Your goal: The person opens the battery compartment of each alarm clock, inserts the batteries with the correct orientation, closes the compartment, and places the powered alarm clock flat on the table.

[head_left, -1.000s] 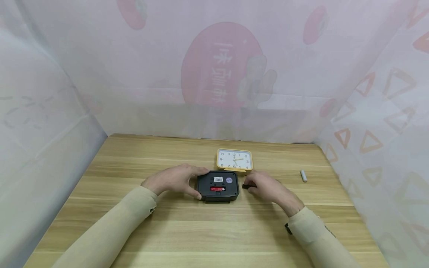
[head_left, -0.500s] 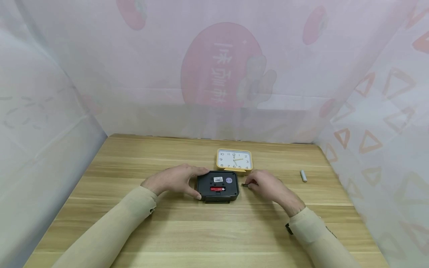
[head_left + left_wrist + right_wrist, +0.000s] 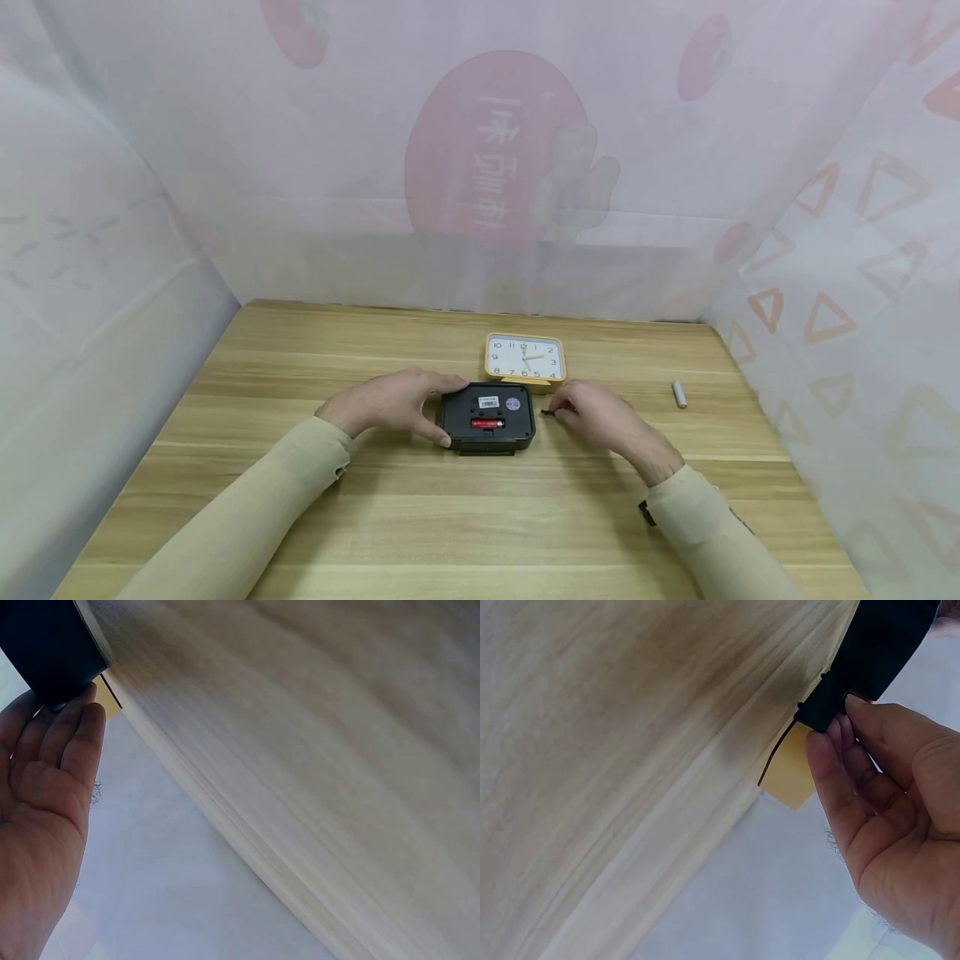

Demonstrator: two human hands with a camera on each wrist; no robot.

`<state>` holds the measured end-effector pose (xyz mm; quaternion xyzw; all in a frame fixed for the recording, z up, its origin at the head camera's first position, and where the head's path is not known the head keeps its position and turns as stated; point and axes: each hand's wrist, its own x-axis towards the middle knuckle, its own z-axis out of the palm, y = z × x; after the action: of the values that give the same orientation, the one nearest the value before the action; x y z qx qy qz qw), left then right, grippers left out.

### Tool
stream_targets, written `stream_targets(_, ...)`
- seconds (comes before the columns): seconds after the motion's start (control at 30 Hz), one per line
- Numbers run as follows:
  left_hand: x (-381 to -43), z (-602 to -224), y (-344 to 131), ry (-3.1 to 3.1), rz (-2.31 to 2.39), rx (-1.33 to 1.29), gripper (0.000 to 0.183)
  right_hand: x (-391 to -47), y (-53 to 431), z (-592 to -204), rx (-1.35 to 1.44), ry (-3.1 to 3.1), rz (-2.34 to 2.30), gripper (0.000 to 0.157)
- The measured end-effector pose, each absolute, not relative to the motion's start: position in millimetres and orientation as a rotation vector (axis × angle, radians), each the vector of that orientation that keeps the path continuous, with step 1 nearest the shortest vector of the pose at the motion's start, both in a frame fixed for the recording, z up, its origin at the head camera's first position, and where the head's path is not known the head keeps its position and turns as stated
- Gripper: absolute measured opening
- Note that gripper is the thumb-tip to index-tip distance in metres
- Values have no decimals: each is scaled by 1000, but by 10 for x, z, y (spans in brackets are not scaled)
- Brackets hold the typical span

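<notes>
A black clock lies face down on the table with its back up. A red battery sits in the recess on that back. My left hand grips the clock's left end, thumb at the near corner and fingers at the far one; in the left wrist view its fingers touch the dark casing. Just right of the clock, my right hand pinches a small black battery cover between thumb and fingers. Small tabs show on the cover's edge in the right wrist view.
Behind the black clock stands a yellow clock with a white dial, close to both the casing and my right fingers. A silvery battery lies farther right on the wooden table. Printed cloth walls enclose the back and sides.
The black cover has turned in my right fingers and now looks thinner, with less of it showing. My left hand and the black clock have stayed in place.
</notes>
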<state>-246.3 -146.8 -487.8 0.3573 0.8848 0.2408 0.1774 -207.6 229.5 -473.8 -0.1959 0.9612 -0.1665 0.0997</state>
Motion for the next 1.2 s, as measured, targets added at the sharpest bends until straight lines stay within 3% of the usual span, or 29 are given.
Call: stream_targets(1.2,-2485,-4867,-1449,2490,679,1025,102,-1938,1853,-4382,-797,2933,-504,11)
